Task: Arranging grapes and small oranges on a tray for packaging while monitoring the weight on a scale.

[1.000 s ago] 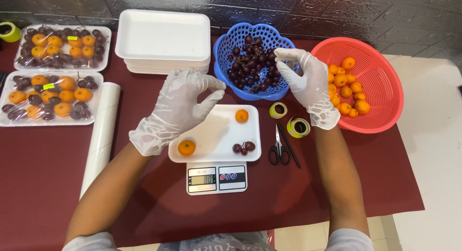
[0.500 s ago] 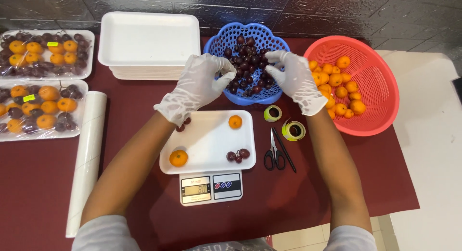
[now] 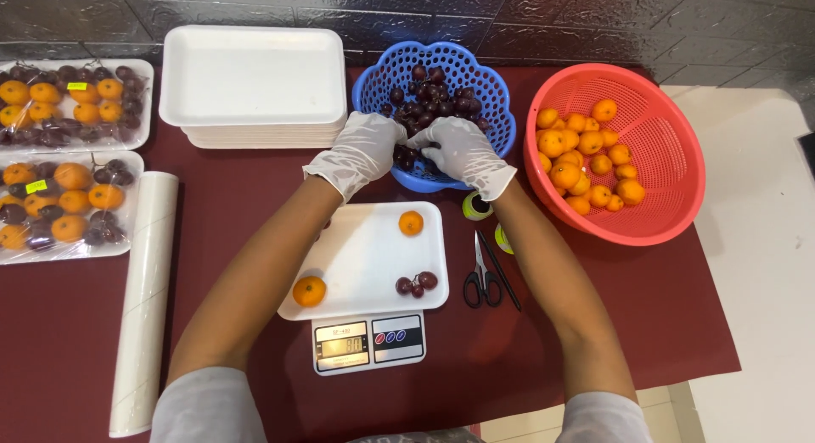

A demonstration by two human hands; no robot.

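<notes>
Both hands wear white gloves and reach into a blue basket [image 3: 497, 112] of dark red grapes [image 3: 433, 93]. My left hand [image 3: 363, 150] rests on the basket's near rim, fingers among the grapes. My right hand [image 3: 463, 150] is beside it, fingers curled into the grapes; what either hand holds is hidden. In front of me a white foam tray [image 3: 361, 260] sits on a small digital scale [image 3: 369, 343]. It carries two small oranges [image 3: 411, 223] [image 3: 309, 291] and a few grapes [image 3: 416, 283].
A red basket [image 3: 671, 154] of small oranges stands at right. A stack of white foam trays [image 3: 250, 78] is at the back. Two wrapped fruit trays [image 3: 64, 205] and a cling film roll [image 3: 144, 299] lie at left. Scissors [image 3: 486, 273] and tape rolls [image 3: 475, 207] lie right of the scale.
Both hands have moved forward from above the tray and basket edge into the blue basket of grapes and come close together.
</notes>
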